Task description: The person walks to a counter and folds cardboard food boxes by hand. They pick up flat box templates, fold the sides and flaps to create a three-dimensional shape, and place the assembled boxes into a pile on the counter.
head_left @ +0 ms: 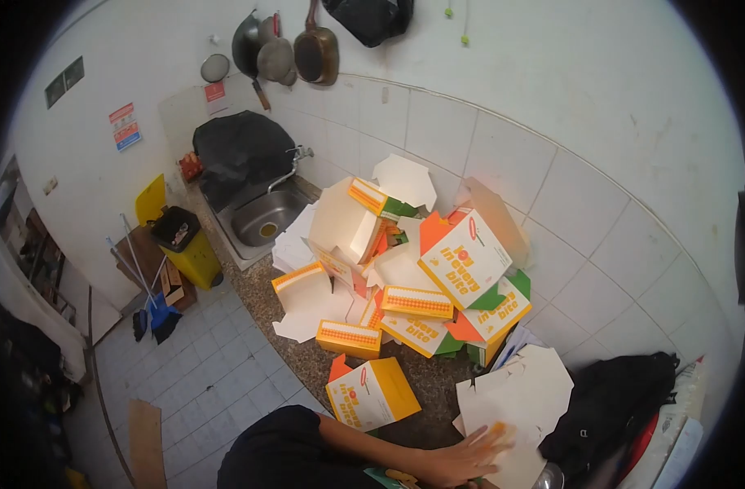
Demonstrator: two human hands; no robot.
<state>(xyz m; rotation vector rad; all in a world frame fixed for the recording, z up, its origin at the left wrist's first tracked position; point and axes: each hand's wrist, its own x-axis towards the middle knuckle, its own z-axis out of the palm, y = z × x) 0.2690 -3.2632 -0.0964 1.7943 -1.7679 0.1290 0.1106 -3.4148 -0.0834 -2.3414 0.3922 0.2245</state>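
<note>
My left hand (462,458) reaches in from the bottom, its fingers spread over the lower left part of a white unfolded cardboard piece (523,399). The fingertips are slightly blurred, and it is not clear how firmly they touch the card. My right hand cannot be made out. Just above my left forearm, a yellow and white printed box (372,395) lies on the speckled counter (434,387). A heap of similar boxes, some folded and some open, is piled behind it, including a large one (466,259) with an orange flap.
A steel sink (271,218) with a tap stands at the back left. Pans (316,55) hang on the wall. A black bag (613,407) lies at the right. On the floor at the left are a yellow bin (195,259) and a blue broom (160,314).
</note>
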